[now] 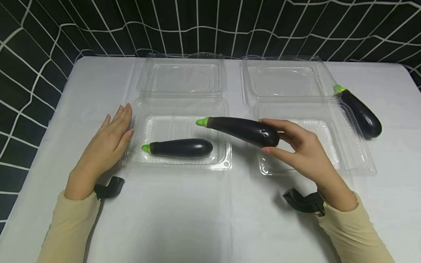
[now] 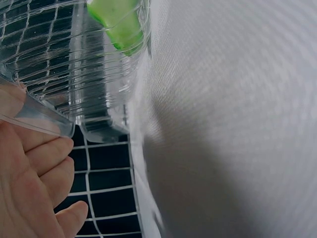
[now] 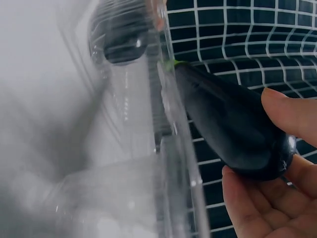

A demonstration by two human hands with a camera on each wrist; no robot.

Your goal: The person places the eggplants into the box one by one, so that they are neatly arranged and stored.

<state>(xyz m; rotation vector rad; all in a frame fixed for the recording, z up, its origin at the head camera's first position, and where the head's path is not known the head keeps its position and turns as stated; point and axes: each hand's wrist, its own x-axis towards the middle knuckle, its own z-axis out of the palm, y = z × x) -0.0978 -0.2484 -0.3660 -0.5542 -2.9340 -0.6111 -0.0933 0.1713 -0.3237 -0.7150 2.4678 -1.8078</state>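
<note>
The person's right hand [image 1: 304, 151] is holding an eggplant [image 1: 236, 128] by its fat end, thumb and fingers clamping it from opposite sides. The eggplant is hanging above the gap between two clear boxes, its green tip pointing left over the left box [image 1: 174, 126].

The left hand [image 1: 106, 144] is resting against that box's left edge, thumb at the rim. Its fingers are lying straight and mostly together (the little finger is standing slightly apart), and they are gripping nothing.

A second eggplant [image 1: 181, 148] is lying on its side inside the left box, green end toward the left hand. The right box [image 1: 325, 128] is sitting partly beneath the right hand. Both lids, the left lid [image 1: 182, 78] and the right lid [image 1: 284, 82], are lying open behind their boxes. A third eggplant [image 1: 361, 113] is lying on the white cloth [image 1: 184, 219], just beside the right box.
</note>
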